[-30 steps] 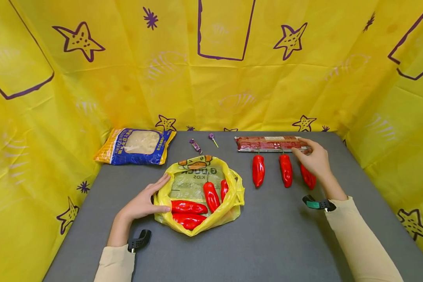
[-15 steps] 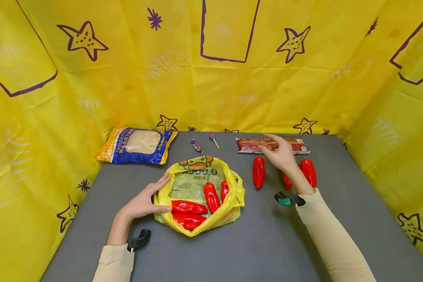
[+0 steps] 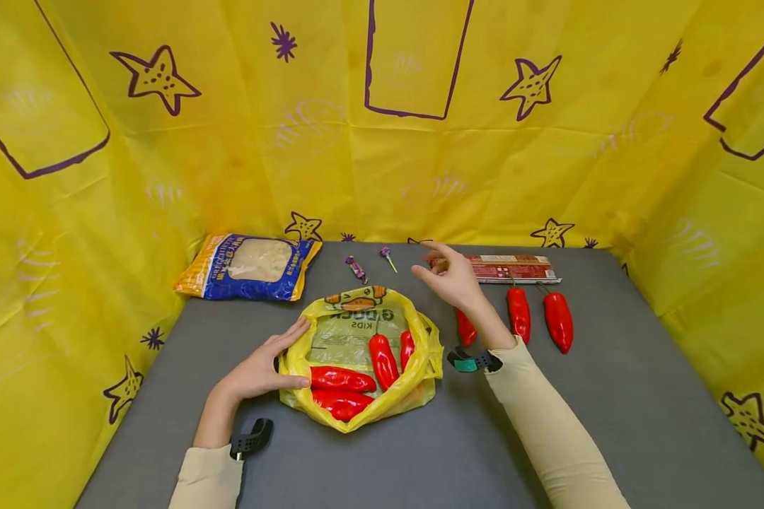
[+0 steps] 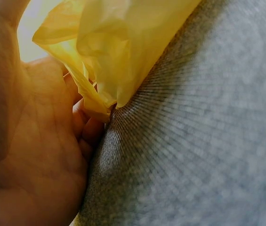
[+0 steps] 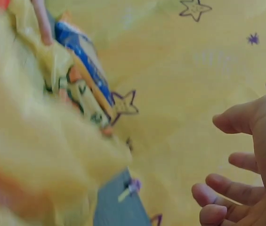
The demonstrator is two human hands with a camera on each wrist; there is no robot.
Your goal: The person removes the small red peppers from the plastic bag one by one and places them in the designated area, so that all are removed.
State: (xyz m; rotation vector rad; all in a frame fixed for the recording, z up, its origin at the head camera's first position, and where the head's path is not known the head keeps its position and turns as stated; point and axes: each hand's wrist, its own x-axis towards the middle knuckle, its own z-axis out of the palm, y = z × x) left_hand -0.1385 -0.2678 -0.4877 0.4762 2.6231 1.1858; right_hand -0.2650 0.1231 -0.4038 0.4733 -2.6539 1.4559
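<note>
A yellow plastic bag [image 3: 423, 339] stands with its mouth spread; inside lie several red chili peppers [image 3: 340, 406]. At its left side my left hand [image 3: 257, 367] holds the rim, thumb at the front and fingers along the outside. The left wrist view shows fingers curled behind the yellow film [image 4: 109, 52]. My right hand [image 3: 453, 283] hovers in front of the left end of a long red packet [image 3: 512, 268], fingers loosely bent, holding nothing. Three more red chili peppers [image 3: 557, 322] lie near that packet; the leftmost [image 3: 466, 329] is partly hidden by the right hand and wrist.
A purple wrapped candy [image 3: 356, 269] and a lollipop [image 3: 388, 259] lie behind the bag. A blue and orange food bag [image 3: 255, 263] sits at the back left. Yellow printed cloth [image 3: 401, 170] walls the grey table [image 3: 382, 474] at back and sides.
My right hand has moved left along the red packet, from its right end to its left end, uncovering the rightmost chili pepper. The left hand stays at the bag.
</note>
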